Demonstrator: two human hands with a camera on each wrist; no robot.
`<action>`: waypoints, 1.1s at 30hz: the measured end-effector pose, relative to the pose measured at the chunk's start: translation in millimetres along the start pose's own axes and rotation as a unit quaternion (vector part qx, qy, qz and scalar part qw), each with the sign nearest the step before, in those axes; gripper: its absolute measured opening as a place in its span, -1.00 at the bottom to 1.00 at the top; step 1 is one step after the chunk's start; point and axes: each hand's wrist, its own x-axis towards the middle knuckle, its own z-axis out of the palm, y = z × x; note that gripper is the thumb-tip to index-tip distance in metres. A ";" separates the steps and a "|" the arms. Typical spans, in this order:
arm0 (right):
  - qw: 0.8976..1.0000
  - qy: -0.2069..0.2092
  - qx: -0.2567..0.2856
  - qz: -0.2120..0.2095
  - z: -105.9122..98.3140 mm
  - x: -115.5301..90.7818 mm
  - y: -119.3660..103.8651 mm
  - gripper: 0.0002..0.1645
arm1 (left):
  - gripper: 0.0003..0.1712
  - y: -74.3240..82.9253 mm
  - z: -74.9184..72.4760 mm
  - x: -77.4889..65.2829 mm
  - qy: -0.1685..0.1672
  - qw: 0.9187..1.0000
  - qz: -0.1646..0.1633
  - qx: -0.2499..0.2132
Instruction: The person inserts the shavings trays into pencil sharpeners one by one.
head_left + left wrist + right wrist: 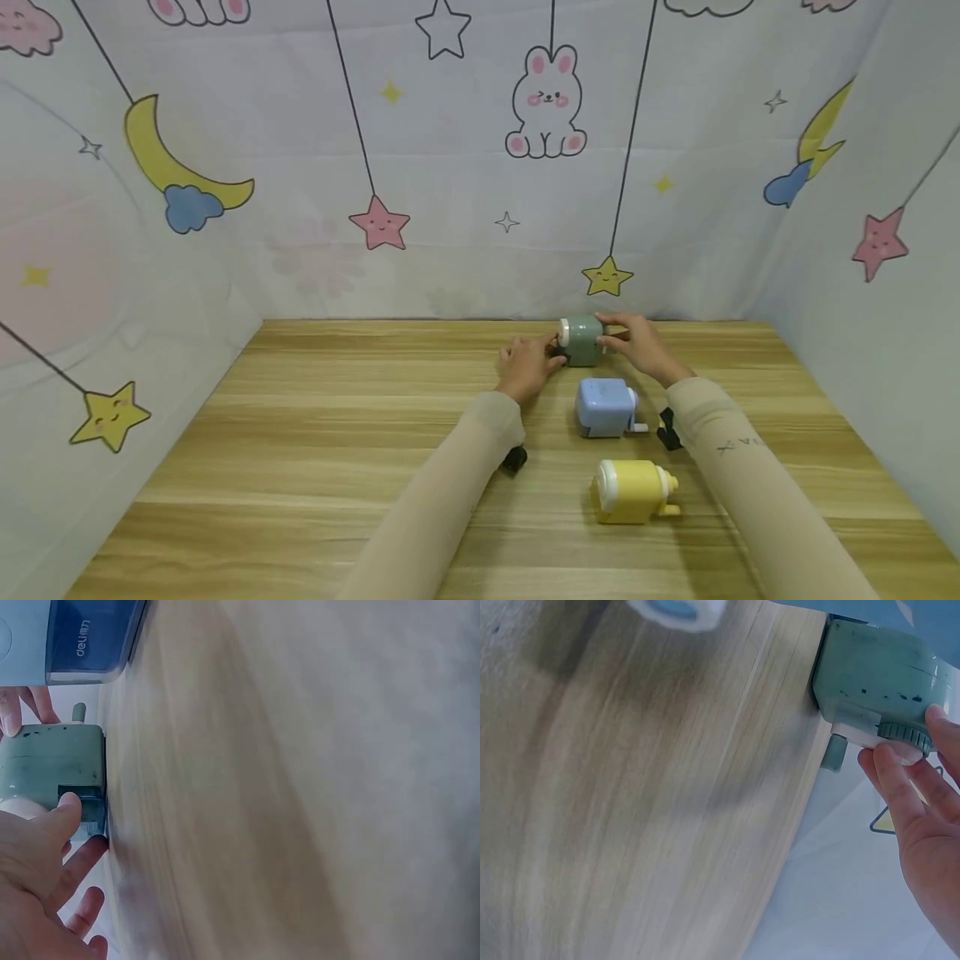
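A green crank pencil sharpener (581,340) stands at the back of the wooden table between the two hands. At its left end, my left hand (523,367) pinches the lower corner with thumb and forefinger; in the left wrist view the thumb (69,810) lies at a recess beside a clear bluish part. My right hand (641,346) holds the opposite end, its fingers (896,776) round the crank hub and the thumb against the body. The green crank knob (834,753) sticks out beside them. Nearer the front stand a blue pencil sharpener (602,408) and a yellow one (633,493).
All three sharpeners form a rough row between the forearms on the wooden table (300,467). A white cloth backdrop (465,283) with printed stars and a rabbit rises behind the table's far edge, close to the green sharpener. Black wrist-camera parts (669,429) hang under the sleeves.
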 end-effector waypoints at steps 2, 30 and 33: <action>1.000 -0.003 0.005 0.001 -0.8 -0.7 0.3 -0.44 | -0.36 0.7 0.7 0.3 -0.002 1.000 -0.002 0.002; 1.000 0.000 0.025 0.002 -2.8 -1.1 1.8 -0.46 | -0.43 9.9 5.6 6.2 -0.012 0.999 -0.033 -0.032; 1.000 -0.003 0.029 0.000 -2.5 -0.9 2.3 -0.45 | -0.47 10.0 7.2 6.8 -0.009 0.998 -0.041 -0.043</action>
